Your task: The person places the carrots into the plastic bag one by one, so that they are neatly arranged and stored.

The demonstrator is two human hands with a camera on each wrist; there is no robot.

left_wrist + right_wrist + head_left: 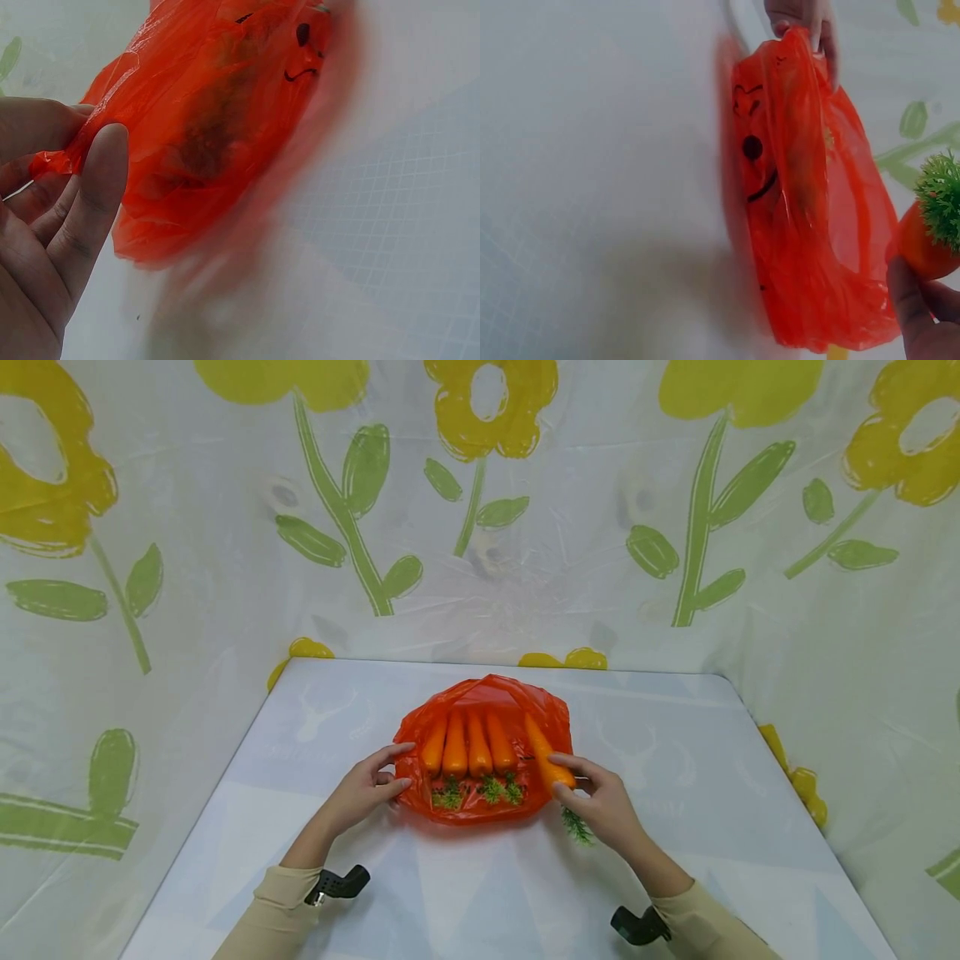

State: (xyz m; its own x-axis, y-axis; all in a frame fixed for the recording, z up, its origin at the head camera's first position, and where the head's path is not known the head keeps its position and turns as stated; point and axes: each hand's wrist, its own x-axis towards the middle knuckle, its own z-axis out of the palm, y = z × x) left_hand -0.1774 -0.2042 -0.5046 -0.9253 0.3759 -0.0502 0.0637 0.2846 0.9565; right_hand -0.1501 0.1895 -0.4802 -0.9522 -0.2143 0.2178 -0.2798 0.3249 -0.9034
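A red plastic bag (555, 714) lies mouth-up on the table, with several orange carrots (478, 747) side by side in it. Their green tops (492, 790) point toward me. At the bag's left edge, my left hand (366, 792) pinches the thin plastic; the left wrist view shows thumb (106, 169) and fingers on a gathered fold. My right hand (603, 802) grips another carrot (542, 747) near its leafy end, at the bag's right side. This carrot's tip leans over the bag opening, and its greens (941, 199) stick out beyond my fingers. Black face markings (753, 148) show on the bag's outside.
A pale table (465, 893) with faint printed shapes lies beneath the bag. White curtains (525, 585) with yellow flowers hang behind it and along both sides. Black wrist-worn devices (341, 883) sit at both sleeves.
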